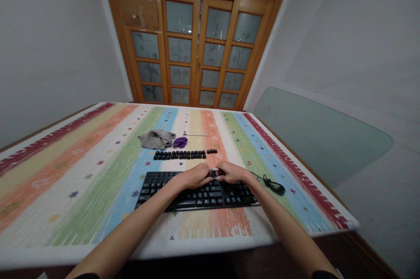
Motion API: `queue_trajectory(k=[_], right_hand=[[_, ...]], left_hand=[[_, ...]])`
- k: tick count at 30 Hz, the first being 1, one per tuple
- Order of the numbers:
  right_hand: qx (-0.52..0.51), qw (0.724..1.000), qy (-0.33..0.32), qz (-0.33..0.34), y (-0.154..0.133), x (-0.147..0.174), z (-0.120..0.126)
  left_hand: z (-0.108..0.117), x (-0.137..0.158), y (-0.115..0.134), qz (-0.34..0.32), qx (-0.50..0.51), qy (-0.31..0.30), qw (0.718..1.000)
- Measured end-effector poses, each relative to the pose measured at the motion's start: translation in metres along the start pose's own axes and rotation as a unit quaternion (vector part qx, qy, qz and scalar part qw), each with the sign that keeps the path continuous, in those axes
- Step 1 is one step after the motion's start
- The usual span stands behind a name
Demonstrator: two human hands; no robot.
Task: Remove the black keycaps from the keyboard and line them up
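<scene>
The keyboard (pixel 205 195) lies on the table (pixel 82 200) at lower centre of the frame, its cable (pixel 274 187) at the right. Keycaps (pixel 180 155) sit behind it; behind those, a cloth (pixel 156 139) lies left of a bundle (pixel 180 142), with a rod (pixel 198 135) to the upper right. Doors (pixel 180 37) stand beyond, top centre.

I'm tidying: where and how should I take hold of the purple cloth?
The purple cloth is probably best pinched at its bunched middle, from above and the right: it's crumpled, with the gray cloth close on its left and keycaps in front.
</scene>
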State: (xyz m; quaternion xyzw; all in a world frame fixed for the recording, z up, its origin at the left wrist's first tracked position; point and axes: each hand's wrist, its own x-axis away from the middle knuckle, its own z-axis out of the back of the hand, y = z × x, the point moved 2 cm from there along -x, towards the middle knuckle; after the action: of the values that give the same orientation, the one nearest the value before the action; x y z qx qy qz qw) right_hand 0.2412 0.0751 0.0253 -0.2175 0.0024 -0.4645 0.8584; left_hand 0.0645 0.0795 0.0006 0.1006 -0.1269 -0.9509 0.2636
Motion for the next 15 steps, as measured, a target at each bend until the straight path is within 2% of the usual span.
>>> queue_trajectory(k=[15], right_hand=[[-0.014,1.000,0.019,0.015,0.0101,-0.0028,-0.0057]], left_hand=[[-0.0048,-0.0005,-0.0028,-0.006,0.015,0.002,1.000]])
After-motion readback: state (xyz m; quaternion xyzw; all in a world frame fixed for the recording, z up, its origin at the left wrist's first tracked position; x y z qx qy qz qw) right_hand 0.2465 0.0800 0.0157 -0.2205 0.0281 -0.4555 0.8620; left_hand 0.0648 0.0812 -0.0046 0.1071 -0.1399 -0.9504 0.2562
